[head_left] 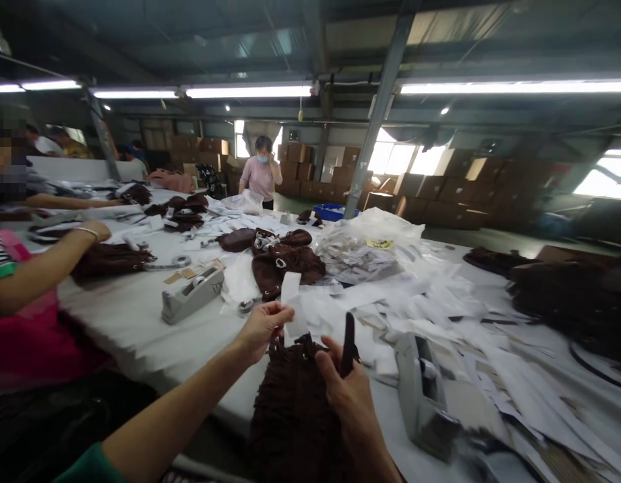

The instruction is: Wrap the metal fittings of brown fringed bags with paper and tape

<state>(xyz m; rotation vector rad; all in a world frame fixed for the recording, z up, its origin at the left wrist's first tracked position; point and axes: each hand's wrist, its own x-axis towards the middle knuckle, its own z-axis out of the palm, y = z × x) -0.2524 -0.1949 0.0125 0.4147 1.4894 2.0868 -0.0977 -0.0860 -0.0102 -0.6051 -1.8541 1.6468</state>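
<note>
Below my hands, at the table's near edge, hangs a dark brown fringed bag (290,409). My left hand (260,330) is closed in a pinch on a small white paper piece (291,287), just above the bag's top edge. At the bag's right side, my right hand (351,392) is closed around a dark brown strap (348,339), whose rounded end sticks up past the fingers. Part of the bag's top is hidden behind this hand.
A grey tape dispenser (192,295) stands left, another tape dispenser (424,389) right. Brown bags (290,261) and plastic packaging (365,248) lie ahead. White paper scraps (441,302) cover the right side. A co-worker's arm (53,265) reaches in at left; another person (261,176) stands beyond the table.
</note>
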